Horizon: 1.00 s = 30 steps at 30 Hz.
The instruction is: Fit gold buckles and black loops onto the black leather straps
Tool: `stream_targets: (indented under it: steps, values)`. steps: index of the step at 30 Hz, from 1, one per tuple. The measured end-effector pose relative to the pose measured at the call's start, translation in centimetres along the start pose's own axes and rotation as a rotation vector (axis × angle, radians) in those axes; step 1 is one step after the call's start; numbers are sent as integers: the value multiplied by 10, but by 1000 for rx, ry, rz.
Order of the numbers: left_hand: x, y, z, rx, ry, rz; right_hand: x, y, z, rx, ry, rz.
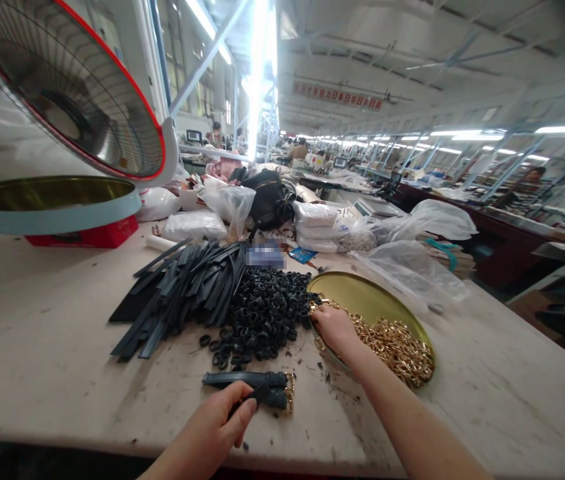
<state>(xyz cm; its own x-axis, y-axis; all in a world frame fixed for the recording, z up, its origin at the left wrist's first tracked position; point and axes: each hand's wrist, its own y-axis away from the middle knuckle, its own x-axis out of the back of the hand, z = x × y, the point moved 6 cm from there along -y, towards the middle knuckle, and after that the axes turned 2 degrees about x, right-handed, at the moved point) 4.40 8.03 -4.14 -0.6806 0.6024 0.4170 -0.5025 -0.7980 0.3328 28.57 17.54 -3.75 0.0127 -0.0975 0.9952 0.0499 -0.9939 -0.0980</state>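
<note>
My left hand (pixel 225 417) pinches a short black strap (pixel 258 395) between thumb and fingers near the table's front edge. Just beyond it lie finished-looking black straps (pixel 247 379), with gold buckles (pixel 289 392) at their right ends. My right hand (pixel 336 328) reaches over the left rim of a round gold-coloured tray (pixel 377 288). Its fingers are curled among gold buckles there; whether one is gripped is hidden. A heap of gold buckles (pixel 402 347) fills the tray's lower right. Left of the tray is a pile of small black loops (pixel 262 313).
Loose black straps (pixel 187 287) are piled left of the loops. A red-rimmed fan (pixel 77 93) and a round tin tray (pixel 52 217) on a red box (pixel 87 233) stand at left. Plastic-wrapped packs (pixel 317 223) and a black bag (pixel 269 200) lie behind. People work in the background.
</note>
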Motion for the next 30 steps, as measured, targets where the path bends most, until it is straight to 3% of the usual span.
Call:
stream_targets:
  steps: [6,10,12,14,16,18,24,28,30]
  values:
    - [0,-11,-2,-12,2,-15,4,2,11,-15,-223,61]
    - [4,-13,6,-32,24,29,16,28,-8,-53,-429,114]
    - [9,-11,16,-74,43,95,18,48,-33,-68,-672,57]
    - [11,-8,26,-125,56,165,12,69,-64,-152,-1235,-75]
    - [11,-1,31,-148,57,204,8,89,-94,-254,-1640,-148]
    - [8,8,32,-142,36,217,9,103,-114,-324,-1811,-135]
    - [4,35,28,-151,-75,168,21,124,-128,-227,-1573,64]
    - [-6,41,23,-117,-13,-3,19,135,-137,-194,-1633,-60]
    - [-8,43,22,-131,25,-10,16,138,-140,-200,-1654,-127]
